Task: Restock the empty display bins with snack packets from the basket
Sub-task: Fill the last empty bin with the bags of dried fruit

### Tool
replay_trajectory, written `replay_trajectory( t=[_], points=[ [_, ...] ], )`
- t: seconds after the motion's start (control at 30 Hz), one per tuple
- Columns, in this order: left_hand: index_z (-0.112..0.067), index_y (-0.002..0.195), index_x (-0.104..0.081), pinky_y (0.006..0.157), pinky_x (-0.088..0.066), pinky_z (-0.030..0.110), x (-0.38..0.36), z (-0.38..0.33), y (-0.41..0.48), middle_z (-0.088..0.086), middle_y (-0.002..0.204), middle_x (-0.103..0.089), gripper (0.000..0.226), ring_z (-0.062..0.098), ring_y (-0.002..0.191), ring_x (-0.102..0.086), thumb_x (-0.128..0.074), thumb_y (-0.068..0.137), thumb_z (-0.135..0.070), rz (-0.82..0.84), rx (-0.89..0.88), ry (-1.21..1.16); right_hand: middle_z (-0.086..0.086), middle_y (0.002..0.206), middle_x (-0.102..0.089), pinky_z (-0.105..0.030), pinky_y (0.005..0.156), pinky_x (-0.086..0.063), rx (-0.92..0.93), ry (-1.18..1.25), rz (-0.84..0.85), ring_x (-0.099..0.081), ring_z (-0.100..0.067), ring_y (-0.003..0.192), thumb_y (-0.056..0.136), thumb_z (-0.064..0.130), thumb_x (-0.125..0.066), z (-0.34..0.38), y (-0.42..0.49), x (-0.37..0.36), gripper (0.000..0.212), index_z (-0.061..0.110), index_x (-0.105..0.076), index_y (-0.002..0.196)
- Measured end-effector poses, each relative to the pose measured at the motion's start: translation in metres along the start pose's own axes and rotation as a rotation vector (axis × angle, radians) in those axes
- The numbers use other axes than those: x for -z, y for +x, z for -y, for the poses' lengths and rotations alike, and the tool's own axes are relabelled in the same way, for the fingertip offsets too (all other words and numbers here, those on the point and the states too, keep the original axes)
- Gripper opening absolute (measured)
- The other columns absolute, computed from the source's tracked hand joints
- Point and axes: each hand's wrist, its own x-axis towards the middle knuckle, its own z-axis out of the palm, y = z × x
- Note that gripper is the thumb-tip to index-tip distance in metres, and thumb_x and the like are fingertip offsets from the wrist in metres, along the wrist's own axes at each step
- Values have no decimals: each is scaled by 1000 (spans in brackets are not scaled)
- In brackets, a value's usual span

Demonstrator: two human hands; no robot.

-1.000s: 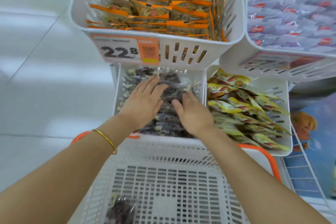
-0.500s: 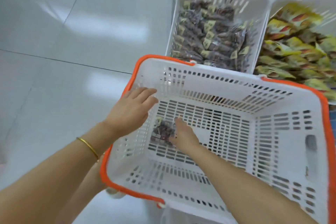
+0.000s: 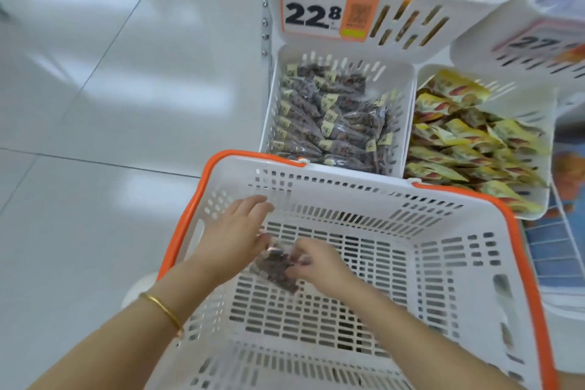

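A white shopping basket (image 3: 443, 209) with an orange rim stands in front of me. Near its left wall is one clear snack packet (image 3: 275, 267) of dark brown pieces. My right hand (image 3: 316, 261) pinches the packet's right side. My left hand (image 3: 235, 237) touches its upper left edge, fingers mostly straight. Just beyond the basket is a white display bin (image 3: 408, 98) holding several of the same dark packets (image 3: 332, 117).
To the right, another white bin (image 3: 552, 123) holds yellow packets. Above hang a bin (image 3: 411, 13) of orange packets with a 22.8 price tag (image 3: 329, 13) and a further bin (image 3: 519, 51) at the right. Glossy white floor tiles (image 3: 95, 104) lie to the left.
My hands left the dark-packet bin and came down into the basket. The right hand now pinches the last packet there, and the left hand has joined it.
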Motion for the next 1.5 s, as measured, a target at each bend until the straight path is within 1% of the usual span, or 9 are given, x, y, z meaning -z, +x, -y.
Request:
replay_trajectory(
  t=[0.17, 0.3, 0.47, 0.57, 0.67, 0.87, 1.13, 1.33, 1.5],
  points=[
    [-19, 122, -49, 70, -47, 12, 30, -52, 33, -2, 110, -59, 41, 4, 91, -57, -63, 87, -34, 223, 167, -667, -4, 100, -58, -33, 68, -58, 56, 289, -75, -65, -20, 81, 83, 15, -71, 0, -52, 98, 20, 21, -54, 91],
    [-15, 96, -61, 71, -52, 20, 56, -79, 58, 0, 91, -67, 12, 7, 83, -63, -66, 86, -16, 261, 4, -704, 2, 127, -47, -23, 63, -56, 15, 471, -152, -67, -15, 83, 84, 13, -70, 1, -70, 140, 47, 11, -50, 126],
    [-21, 99, -62, 72, -49, 16, 78, -97, 86, -3, 95, -68, 14, 9, 91, -63, -65, 87, -14, 184, 37, -844, -10, 100, -66, -41, 76, -59, 71, 676, -162, -66, -23, 88, 93, 26, -55, 4, -76, 187, 25, 14, -62, 115],
    [-17, 117, -57, 79, -46, 21, 81, -100, 105, 0, 107, -65, 35, 12, 99, -61, -68, 85, -21, 176, 77, -878, -11, 117, -62, -42, 75, -59, 54, 730, -163, -67, -22, 82, 96, 26, -50, 5, -75, 207, 24, 14, -62, 112],
    [-23, 103, -54, 60, -41, 19, 84, -103, 119, -4, 94, -64, 24, 2, 71, -58, -68, 84, -22, 175, 70, -879, -7, 129, -56, -42, 73, -59, 37, 751, -158, -69, -17, 73, 97, 22, -49, 4, -70, 221, 22, 11, -61, 113],
    [-23, 90, -49, 65, -43, 29, 86, -103, 142, 4, 87, -71, 21, 15, 69, -54, -69, 83, -20, 142, 39, -843, -2, 102, -66, -41, 72, -60, 51, 692, -124, -70, -12, 71, 84, 24, -64, 4, -55, 239, 22, 16, -63, 105],
    [-23, 90, -49, 66, -43, 18, 81, -108, 155, -6, 75, -66, 27, -2, 62, -57, -71, 81, -11, 133, -87, -733, 8, 93, -73, -36, 73, -58, 117, 380, -116, -70, -10, 85, 84, 19, -69, 4, -43, 238, 20, 32, -63, 99],
    [-16, 132, -46, 104, -36, 34, 77, -92, 188, 1, 134, -48, 39, 18, 124, -44, -48, 96, -30, -192, -43, -467, 11, 106, -65, -6, 83, -44, 313, 110, -820, -61, -6, 97, 89, 12, -63, -13, -24, 223, 35, 14, -61, 124],
    [-5, 145, -25, 117, -11, 36, 60, -70, 247, 14, 151, -25, 54, 27, 141, -17, -39, 99, -29, -175, -130, 164, -15, 104, -69, -27, 76, -51, 465, -341, -1171, -66, -30, 93, 90, 14, -52, -23, 16, 218, 35, 9, -60, 124]
  ],
)
